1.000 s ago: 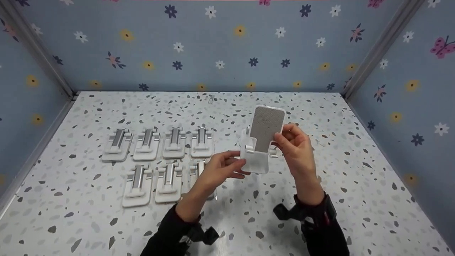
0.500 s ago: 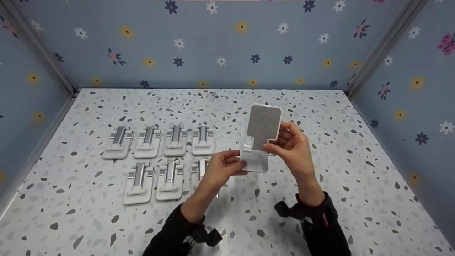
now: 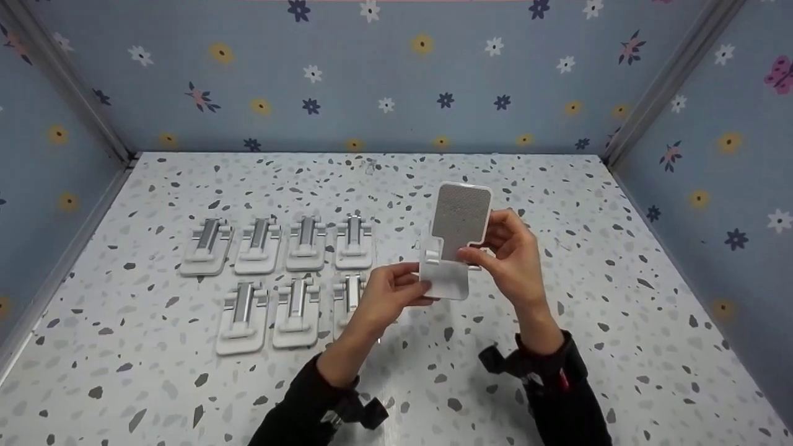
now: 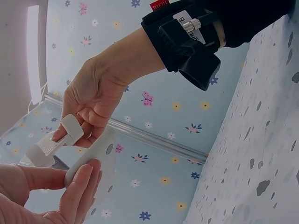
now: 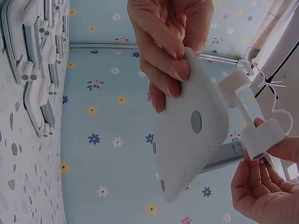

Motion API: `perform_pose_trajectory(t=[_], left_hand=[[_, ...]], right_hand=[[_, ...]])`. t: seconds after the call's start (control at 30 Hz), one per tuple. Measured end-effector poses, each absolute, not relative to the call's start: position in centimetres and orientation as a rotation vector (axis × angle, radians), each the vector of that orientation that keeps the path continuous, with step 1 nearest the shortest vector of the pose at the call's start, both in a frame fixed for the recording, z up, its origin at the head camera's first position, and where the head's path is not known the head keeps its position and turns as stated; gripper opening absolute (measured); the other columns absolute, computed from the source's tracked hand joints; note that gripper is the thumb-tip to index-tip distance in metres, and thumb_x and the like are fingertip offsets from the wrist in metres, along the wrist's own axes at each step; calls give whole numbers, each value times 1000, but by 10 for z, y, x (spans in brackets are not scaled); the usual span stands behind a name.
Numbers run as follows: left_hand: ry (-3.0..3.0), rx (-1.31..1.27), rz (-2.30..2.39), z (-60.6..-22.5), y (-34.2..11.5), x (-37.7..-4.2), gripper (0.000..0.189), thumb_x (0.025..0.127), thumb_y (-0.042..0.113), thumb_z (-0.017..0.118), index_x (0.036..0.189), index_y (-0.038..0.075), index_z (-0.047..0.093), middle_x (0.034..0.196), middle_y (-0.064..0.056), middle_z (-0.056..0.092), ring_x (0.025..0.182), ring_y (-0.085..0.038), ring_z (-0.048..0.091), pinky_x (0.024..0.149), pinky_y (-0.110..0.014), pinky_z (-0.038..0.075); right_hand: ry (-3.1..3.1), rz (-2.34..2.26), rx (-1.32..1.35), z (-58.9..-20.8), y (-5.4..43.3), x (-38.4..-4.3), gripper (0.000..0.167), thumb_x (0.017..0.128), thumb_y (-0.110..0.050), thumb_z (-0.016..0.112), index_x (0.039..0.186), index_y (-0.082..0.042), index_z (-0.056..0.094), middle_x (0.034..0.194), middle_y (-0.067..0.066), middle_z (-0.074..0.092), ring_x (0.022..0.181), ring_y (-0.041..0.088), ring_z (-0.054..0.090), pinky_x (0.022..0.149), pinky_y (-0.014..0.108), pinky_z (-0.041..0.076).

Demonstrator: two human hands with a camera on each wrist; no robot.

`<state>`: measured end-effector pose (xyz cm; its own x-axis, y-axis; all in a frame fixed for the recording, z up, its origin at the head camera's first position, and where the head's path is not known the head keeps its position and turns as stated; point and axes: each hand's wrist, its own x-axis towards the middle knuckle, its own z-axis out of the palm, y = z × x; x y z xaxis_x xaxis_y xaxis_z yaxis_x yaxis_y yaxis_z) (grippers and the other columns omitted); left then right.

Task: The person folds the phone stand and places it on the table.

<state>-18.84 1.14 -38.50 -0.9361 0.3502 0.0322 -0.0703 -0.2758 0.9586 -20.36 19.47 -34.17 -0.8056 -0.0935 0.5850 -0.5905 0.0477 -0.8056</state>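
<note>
In the head view, a white folding phone stand (image 3: 447,284) is held up off the table, its grey textured pad (image 3: 461,214) facing me. My left hand (image 3: 393,291) pinches the base at its lower left edge between thumb and fingers. On the other side, my right hand (image 3: 514,260) grips the pad plate near its lower edge, thumb on the front and fingers behind. The right wrist view shows the base's underside (image 5: 187,140) with grey oval feet, and a metal arm (image 5: 222,157) joining base and plate. The plate stands swung away from the base.
Several folded phone stands (image 3: 251,248) lie in two rows on the speckled white table (image 3: 595,297), left of my hands. My left forearm partly covers one front-row stand (image 3: 347,297). Flower-patterned panels (image 3: 396,74) enclose the back and sides.
My right hand has slid down and left along the plate, its thumb now lower on the pad. The plate has shifted slightly left. The left hand keeps its hold on the base.
</note>
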Motion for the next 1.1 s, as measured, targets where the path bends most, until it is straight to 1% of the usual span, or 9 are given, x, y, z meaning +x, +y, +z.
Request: perform_pose_trajectory(t=[0.2,0.33,0.47,0.6,0.7,0.77,0.97,1.1], left_hand=[[1704,349,2292,-384,10,-189,36,81,-10,54,114,-21,44,94,-31,58,78,-29,64,71,-33,54],[1686,334,2294,-384,11,-188,36,82,-10,54,115,-21,43,94,-31,58,77,-28,64,71,-32,54],[1653,307,2290,-382,12,-186,40,82,-9,54,118,-21,40,97,-31,57,79,-27,63,71,-32,54],[1633,294,2291,-381,12,-183,45,82,-10,53,121,-21,35,99,-32,56,81,-28,63,72,-31,54],[1621,311,2294,-381,12,-182,45,82,-10,53,121,-22,34,100,-32,55,81,-29,63,72,-32,54],[1616,332,2296,-381,12,-181,44,83,-9,53,120,-23,34,100,-33,55,81,-29,63,72,-32,54],[1601,357,2293,-379,14,-179,43,83,-9,52,120,-23,35,100,-33,55,80,-28,63,72,-32,54],[1597,373,2290,-379,14,-177,41,83,-9,53,119,-22,37,100,-33,56,79,-28,63,72,-32,54]], right_hand=[[-1931,1769,695,-344,192,-205,39,64,14,70,96,14,48,87,18,61,76,21,60,67,28,52],[-1940,1685,644,-347,191,-207,39,64,11,72,96,13,48,86,17,59,74,20,58,66,27,51],[-1946,1579,593,-348,187,-210,39,64,13,72,94,13,48,86,18,57,73,18,57,66,26,50],[-1953,1464,576,-344,182,-208,36,63,16,71,91,15,48,83,20,55,70,21,55,64,24,49],[-1961,1379,572,-342,179,-207,35,63,16,70,90,15,48,81,20,54,67,25,54,63,21,48],[-1962,1337,567,-344,180,-210,34,63,15,71,90,14,49,80,19,55,67,26,54,63,21,48],[-1956,1225,552,-362,189,-225,34,66,6,73,92,7,52,83,11,58,71,18,56,64,24,48],[-1934,1145,562,-368,191,-229,33,68,2,73,93,5,53,83,9,59,73,17,56,67,22,48]])
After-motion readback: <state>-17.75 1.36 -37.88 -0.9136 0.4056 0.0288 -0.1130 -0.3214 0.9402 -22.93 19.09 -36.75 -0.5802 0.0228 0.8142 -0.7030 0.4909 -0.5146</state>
